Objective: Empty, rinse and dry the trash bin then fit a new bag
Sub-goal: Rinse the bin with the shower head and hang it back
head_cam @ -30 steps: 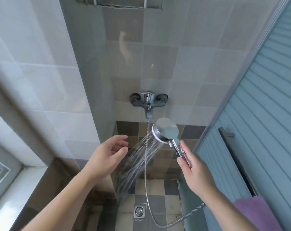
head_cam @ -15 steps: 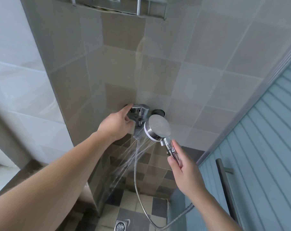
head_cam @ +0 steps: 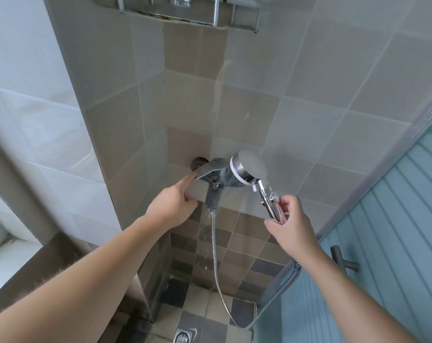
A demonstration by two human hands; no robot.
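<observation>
The left hand reaches up to the wall tap, its forefinger stretched out and touching the underside of the flat chrome lever, while the other fingers curl loosely beneath and hold nothing. The right hand grips the handle of the shower head, fingers and thumb wrapped round the chrome stem just below its small button. The round head sits up and to the left of that hand, close beside the tap body, with its face turned toward the left hand. A faint spray seems to leave the face, though it is too thin and blurred to be sure; a few drops fall below the tap spout.

The metal hose hangs from the tap's lower end, loops down between the two forearms and climbs back under the right wrist. Far below the hands, a floor drain lies in the chequered tiles. Above both hands, a wire shelf is fixed to the tiled wall. To the right of the right forearm stands a pale blue slatted door with a metal handle.

The trash bin is nowhere in this view.
</observation>
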